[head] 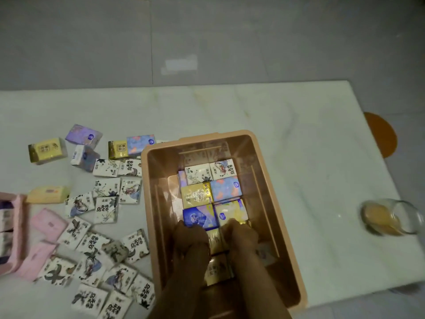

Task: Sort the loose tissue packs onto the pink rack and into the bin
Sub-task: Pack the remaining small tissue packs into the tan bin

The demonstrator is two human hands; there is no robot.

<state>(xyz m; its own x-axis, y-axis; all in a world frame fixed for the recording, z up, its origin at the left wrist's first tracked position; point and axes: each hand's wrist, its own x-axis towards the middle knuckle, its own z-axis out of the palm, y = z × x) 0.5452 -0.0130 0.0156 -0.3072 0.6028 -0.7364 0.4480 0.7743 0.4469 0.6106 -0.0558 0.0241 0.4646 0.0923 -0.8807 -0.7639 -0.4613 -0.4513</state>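
Both hands reach down into the peach-coloured bin (264, 157), which stands on the white marble desk (310, 134) right of centre. The left hand (190, 236) meets the near edge of a dark blue pack (200, 217), and the right hand (243, 233) meets the near edge of a yellow pack (232, 211) just beside it. The fingers of both hands bend downward out of sight, so whether they pinch these packs or only press on them cannot be told.

The bin's floor holds packs in two rows: two white ink-print packs (197, 173) at the far end, then a gold pack (196, 195) beside a light blue pack (226, 188). Another gold pack (215, 240) shows between the hands.

Left of the bin, many loose tissue packs (105, 210) lie scattered on the desk, mostly white with black lettering. The pink rack (19, 226) sits at the left edge, with packs inside it. At the right edge a blurred glass jar (391, 217) rests on the desk.
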